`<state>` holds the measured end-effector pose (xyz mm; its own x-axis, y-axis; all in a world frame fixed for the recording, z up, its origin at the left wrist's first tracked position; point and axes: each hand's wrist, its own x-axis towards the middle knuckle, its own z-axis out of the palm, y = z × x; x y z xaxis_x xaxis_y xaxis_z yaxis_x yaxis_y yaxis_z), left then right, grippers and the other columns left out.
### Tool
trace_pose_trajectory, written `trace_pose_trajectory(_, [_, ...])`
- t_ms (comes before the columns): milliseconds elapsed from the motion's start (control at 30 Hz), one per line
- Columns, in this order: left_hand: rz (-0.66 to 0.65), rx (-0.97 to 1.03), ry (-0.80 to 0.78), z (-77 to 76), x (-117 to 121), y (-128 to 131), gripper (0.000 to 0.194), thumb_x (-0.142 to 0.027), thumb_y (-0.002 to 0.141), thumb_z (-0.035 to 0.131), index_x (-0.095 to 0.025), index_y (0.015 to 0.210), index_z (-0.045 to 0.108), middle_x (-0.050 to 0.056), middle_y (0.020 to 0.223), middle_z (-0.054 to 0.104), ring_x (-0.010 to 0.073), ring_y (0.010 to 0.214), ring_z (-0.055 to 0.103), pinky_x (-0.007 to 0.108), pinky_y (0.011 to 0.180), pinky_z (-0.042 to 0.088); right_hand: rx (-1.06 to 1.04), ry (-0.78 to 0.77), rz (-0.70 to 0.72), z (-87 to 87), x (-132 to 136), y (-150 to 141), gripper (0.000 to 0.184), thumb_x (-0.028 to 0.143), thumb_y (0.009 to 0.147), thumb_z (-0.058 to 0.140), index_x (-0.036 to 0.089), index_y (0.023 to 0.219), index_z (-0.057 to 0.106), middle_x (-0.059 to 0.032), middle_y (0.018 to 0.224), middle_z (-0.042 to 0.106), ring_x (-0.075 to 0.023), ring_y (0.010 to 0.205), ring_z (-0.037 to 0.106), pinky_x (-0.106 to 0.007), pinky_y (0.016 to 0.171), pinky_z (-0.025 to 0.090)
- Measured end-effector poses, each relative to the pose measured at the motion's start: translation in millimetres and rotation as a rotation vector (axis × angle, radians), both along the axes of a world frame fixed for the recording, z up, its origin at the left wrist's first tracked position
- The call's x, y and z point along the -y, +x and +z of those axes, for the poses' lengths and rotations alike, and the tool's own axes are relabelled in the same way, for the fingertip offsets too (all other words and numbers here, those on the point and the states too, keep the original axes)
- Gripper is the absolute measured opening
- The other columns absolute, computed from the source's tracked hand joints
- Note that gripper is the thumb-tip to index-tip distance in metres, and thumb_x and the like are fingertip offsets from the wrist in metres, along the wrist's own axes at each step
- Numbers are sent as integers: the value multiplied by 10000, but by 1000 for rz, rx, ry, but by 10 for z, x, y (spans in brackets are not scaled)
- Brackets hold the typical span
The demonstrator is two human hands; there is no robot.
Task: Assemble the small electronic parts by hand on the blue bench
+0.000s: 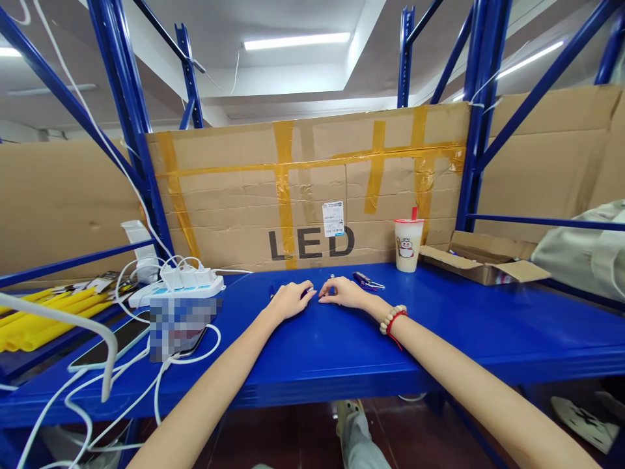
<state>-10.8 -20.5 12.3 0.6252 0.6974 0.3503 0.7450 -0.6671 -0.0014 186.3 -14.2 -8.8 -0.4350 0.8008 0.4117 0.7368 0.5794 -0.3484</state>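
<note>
My left hand (293, 299) rests on the blue shelf top (342, 352), its fingers curled in a pinch. A small dark piece with a shiny tip (309, 290) shows at those fingertips, too small to name. Just to the right, my right hand (346, 292) is bent down with thumb and fingers close together; what they hold, if anything, cannot be made out. A small silvery bit (333, 276) shows just behind it. Farther right lies a dark item with metal ends (367, 281). A short dark blue object (271, 292) is partly hidden by my left hand.
A drink cup (408, 244) with a red straw and an open cardboard box (483, 257) stand at the back right. On the left are a power strip (180, 286), a phone (112, 342), white cables and yellow tubes (53, 319). Cardboard (234, 202) closes the back.
</note>
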Motion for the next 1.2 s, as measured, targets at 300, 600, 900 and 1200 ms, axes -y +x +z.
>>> trace_pose_trajectory(300, [-32, 28, -102, -24, -40, -49, 332, -434, 879, 255, -255, 933, 530, 0, 777, 661, 189, 764, 612, 279, 684, 442, -4, -86, 2, 37, 64, -23, 398, 537, 744, 496, 175, 762, 660, -26, 682, 647, -119, 553, 539, -240, 557, 387])
trace_pose_trajectory(600, [-42, 20, -113, -21, -30, -57, 324, -429, 875, 273, -239, 894, 535, -2, 763, 660, 172, 729, 605, 264, 672, 434, -21, -143, -16, 28, 38, -17, 496, 635, 661, 517, 160, 690, 656, -8, 545, 587, -90, 435, 486, -217, 458, 336])
trace_pose_trajectory(900, [-25, 3, -132, -21, -38, -49, 322, -433, 868, 290, -237, 927, 539, 1, 758, 659, 173, 744, 606, 263, 681, 434, -44, -165, -7, 14, 24, -12, 501, 645, 645, 521, 158, 664, 640, 2, 516, 568, -89, 425, 481, -215, 450, 335])
trace_pose_trajectory(1200, [-25, -43, -98, -42, -103, -32, 315, -435, 854, 309, -244, 965, 534, 12, 805, 661, 195, 787, 600, 272, 681, 429, -52, -145, 25, 26, 32, -16, 449, 590, 691, 514, 158, 696, 638, -1, 555, 579, -86, 446, 482, -215, 478, 340])
